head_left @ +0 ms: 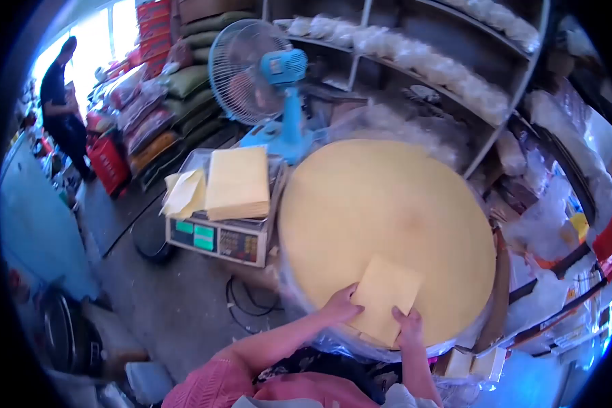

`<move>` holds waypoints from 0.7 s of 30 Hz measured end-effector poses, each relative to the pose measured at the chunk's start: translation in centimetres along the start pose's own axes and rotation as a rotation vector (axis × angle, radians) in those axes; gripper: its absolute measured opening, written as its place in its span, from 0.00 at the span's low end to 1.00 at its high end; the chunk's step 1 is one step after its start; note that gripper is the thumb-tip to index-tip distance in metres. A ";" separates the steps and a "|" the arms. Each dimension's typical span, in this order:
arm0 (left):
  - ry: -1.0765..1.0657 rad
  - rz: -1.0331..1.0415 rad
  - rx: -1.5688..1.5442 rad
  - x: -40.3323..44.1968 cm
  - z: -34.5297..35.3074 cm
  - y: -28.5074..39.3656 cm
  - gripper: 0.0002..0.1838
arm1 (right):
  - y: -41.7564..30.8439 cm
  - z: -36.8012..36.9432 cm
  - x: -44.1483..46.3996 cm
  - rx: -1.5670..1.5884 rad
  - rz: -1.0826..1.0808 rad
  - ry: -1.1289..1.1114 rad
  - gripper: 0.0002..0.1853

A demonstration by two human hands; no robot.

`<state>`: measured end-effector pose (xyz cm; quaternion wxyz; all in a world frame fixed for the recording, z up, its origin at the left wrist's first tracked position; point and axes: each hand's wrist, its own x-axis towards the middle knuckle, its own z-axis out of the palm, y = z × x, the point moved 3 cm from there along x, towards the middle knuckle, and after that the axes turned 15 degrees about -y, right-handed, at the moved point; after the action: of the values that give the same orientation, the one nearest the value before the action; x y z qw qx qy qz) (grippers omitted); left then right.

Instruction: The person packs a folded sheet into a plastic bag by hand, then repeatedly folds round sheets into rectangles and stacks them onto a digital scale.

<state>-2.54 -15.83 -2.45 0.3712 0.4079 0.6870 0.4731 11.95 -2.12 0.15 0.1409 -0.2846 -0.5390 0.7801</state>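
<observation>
A pale yellow rectangular sheet or thin stack point(388, 294) lies on a large round yellow stack point(360, 204). At its left edge my left hand point(343, 304) grips it, fingers closed. My right hand point(409, 328) holds its lower right edge, thumb on top. Left of the round stack, a digital scale point(217, 242) bears a thick pile of yellow rectangular sheets point(238, 182), with a folded yellow piece point(184, 193) beside it. The undersides of both hands are hidden.
A blue fan point(283, 68) stands behind the scale. Stacked sacks point(190, 92) and a person point(62, 109) are at the upper left. Shelves point(435, 64) with plastic-wrapped goods line the back. Cables point(248, 302) lie below the scale; plastic bags point(540, 231) are at the right.
</observation>
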 end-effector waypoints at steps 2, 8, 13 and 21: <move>0.035 0.188 -0.463 -1.1 -1.9 0.4 0.34 | -1.2 2.8 0.4 0.056 -0.091 -0.086 0.21; 0.412 0.124 -0.082 -5.0 -7.9 4.1 0.34 | -6.5 7.7 1.7 -0.243 -0.316 -0.169 0.17; 0.539 0.202 0.040 -6.8 -10.0 4.6 0.38 | -10.7 11.0 1.4 0.006 -0.451 -0.234 0.16; 0.123 0.302 -0.831 -8.0 -11.0 5.4 0.31 | -8.8 12.3 2.9 0.066 -0.187 -0.372 0.21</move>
<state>-8.18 -25.73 6.72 0.3886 0.2910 0.3921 0.7814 1.52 -6.57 10.59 0.1198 -0.0796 -0.5540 0.8200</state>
